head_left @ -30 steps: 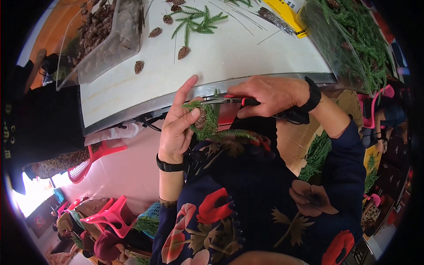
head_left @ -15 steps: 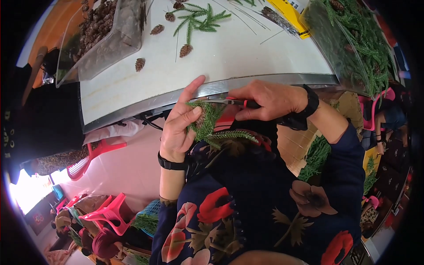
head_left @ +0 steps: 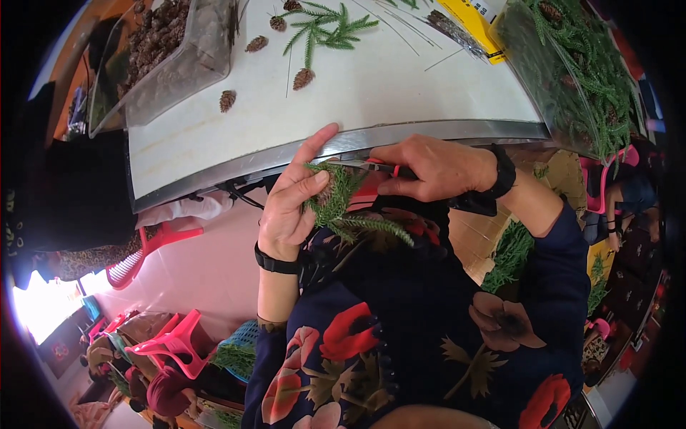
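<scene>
Evergreen sprig [head_left: 343, 207] pinched in left hand [head_left: 293, 207] below white table edge [head_left: 214, 171], held steady for red-handled cutter [head_left: 371, 169] (blades hidden), gripped closed by right hand [head_left: 436, 168].

The person wears a dark navy long-sleeved top printed with large red poppy-like flowers and muted brown blossoms and leaves. The sleeves are pushed up the forearms. A narrow black band circles the wrist of the left hand [head_left: 289, 207]. A wider black strap, thick and matte, wraps the wrist of the right hand [head_left: 436, 168].
</scene>
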Demonstrator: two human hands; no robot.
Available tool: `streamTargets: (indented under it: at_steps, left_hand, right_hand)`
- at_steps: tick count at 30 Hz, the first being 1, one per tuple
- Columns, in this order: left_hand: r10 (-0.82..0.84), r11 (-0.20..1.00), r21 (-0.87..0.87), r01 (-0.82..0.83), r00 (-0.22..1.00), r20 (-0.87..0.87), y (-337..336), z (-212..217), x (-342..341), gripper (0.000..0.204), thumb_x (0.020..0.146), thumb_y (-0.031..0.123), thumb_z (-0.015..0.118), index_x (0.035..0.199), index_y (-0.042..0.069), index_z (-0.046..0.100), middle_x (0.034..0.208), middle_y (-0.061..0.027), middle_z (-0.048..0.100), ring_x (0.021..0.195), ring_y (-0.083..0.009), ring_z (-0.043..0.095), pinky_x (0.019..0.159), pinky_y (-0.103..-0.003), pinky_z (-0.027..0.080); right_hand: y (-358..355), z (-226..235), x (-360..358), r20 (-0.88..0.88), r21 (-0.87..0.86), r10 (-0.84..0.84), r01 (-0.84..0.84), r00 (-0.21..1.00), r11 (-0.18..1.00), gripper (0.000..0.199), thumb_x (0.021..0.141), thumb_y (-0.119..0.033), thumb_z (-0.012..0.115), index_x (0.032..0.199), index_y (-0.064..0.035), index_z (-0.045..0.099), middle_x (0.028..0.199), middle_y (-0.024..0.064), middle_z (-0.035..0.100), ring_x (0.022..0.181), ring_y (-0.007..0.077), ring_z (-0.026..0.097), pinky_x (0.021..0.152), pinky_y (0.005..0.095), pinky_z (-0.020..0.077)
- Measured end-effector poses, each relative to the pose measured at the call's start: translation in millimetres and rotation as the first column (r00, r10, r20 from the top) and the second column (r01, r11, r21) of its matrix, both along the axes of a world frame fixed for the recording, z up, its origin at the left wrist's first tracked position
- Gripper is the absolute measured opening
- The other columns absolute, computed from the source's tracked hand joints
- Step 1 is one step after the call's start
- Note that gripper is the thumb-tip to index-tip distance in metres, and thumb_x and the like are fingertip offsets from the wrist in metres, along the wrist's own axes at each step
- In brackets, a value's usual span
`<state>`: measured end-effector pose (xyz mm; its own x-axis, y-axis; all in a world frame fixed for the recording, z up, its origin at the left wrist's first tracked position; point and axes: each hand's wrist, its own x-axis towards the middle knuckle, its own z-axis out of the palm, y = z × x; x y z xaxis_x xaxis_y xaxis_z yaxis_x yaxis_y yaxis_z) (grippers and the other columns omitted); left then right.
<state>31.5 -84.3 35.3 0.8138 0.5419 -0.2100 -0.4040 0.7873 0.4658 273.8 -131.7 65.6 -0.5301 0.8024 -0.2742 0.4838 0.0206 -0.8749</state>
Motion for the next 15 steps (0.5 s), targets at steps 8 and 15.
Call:
streamTargets:
  at_steps: [8, 15]
  left_hand:
    - [0.192, 0.933, 0.352, -0.076, 0.933, -0.305, -6, 0, 4, 0.068, 0.094, 0.000, 0.054, 0.152, 0.006, 0.019, 0.113, -0.0145, 0.061, 0.101, -0.0180, 0.061, 0.091, -0.030, 0.049]
    - [0.346, 0.861, 0.494, -0.125, 0.855, -0.387, -12, 2, 7, 0.068, 0.095, 0.000, 0.055, 0.152, 0.008, 0.018, 0.104, -0.0085, 0.059, 0.090, -0.0122, 0.059, 0.081, -0.025, 0.049]
  right_hand:
    - [-2, -10, -1, 0.118, 0.048, -0.090, 0.085, 0.989, 0.995, 0.039, 0.090, -0.037, 0.065, 0.104, -0.0009, 0.066, 0.082, 0.0231, 0.066, 0.076, 0.0386, 0.062, 0.068, 0.0418, 0.0471]
    - [-2, -8, 7, 0.036, -0.041, -0.148, 0.150, 0.988, 0.988, 0.032, 0.091, -0.029, 0.065, 0.105, 0.0000, 0.059, 0.087, 0.0176, 0.066, 0.080, 0.0375, 0.061, 0.073, 0.0393, 0.0474]
